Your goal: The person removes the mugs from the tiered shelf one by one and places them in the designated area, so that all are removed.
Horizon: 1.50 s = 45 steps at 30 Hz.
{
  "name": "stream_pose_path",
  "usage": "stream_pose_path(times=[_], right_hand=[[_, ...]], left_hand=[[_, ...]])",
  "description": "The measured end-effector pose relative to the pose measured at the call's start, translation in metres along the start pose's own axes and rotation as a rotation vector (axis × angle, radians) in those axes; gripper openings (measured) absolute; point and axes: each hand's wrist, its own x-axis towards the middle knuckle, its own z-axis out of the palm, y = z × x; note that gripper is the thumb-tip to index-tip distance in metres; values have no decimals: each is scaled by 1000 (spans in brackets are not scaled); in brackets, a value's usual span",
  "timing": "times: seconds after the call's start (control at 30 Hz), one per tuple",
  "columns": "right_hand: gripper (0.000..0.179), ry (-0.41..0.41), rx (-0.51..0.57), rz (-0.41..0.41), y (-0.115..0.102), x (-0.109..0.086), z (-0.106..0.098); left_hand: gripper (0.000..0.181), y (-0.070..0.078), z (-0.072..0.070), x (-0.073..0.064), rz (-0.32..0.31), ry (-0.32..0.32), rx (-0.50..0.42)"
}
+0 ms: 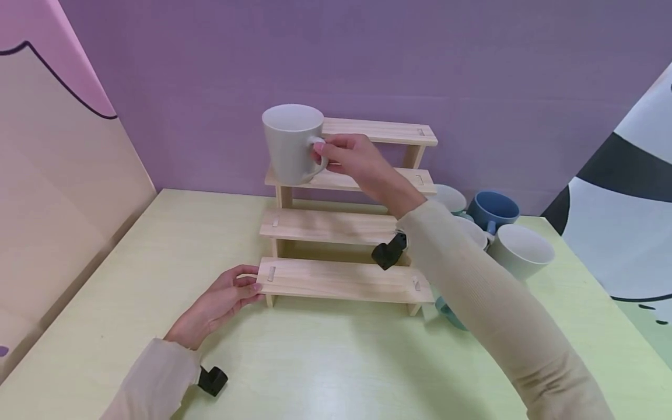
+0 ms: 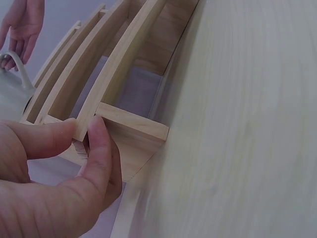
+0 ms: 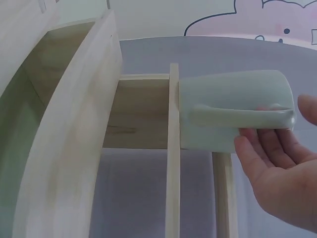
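Observation:
A pale grey-white mug (image 1: pixel 290 149) sits upright at the left end of the third step up of a tiered wooden rack (image 1: pixel 341 226). My right hand (image 1: pixel 353 156) has its fingers at the handle, on the mug's right side. In the right wrist view, the mug (image 3: pixel 237 87) has its base against the step board, and fingertips show behind the handle. Down at the lowest step, my left hand (image 1: pixel 223 300) pinches the board's left end. The left wrist view shows thumb and forefinger of this hand (image 2: pixel 64 183) on either side of the board's corner.
Right of the rack stand several mugs: a blue one (image 1: pixel 493 208), a white one (image 1: pixel 521 252) and others partly hidden by my right sleeve (image 1: pixel 488 303). A teal piece (image 1: pixel 450 315) shows below that sleeve. Behind the rack rises a purple backdrop (image 1: pixel 367 52).

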Motion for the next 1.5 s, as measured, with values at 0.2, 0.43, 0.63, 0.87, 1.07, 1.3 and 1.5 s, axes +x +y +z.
stream_pose_path(times=[0.2,0.43,0.63,0.87,1.07,1.3,1.5], right_hand=[[26,39,135,-7,3,-2,2],[18,81,322,-19,8,0,7],[15,75,442,-1,11,-3,6],[16,55,494,-58,15,-8,3],[25,9,565,-117,18,-18,-1],[30,-23,604,-185,9,-37,-8],[30,10,571,-165,7,-52,-18]], left_hand=[[46,0,1,0,-19,8,12],[45,1,6,0,-2,0,5],[45,1,10,1,0,-6,9],[45,2,10,2,3,-12,15],[45,0,10,2,-11,-12,22],[45,0,7,3,7,-31,26],[45,-1,4,6,4,-39,32]])
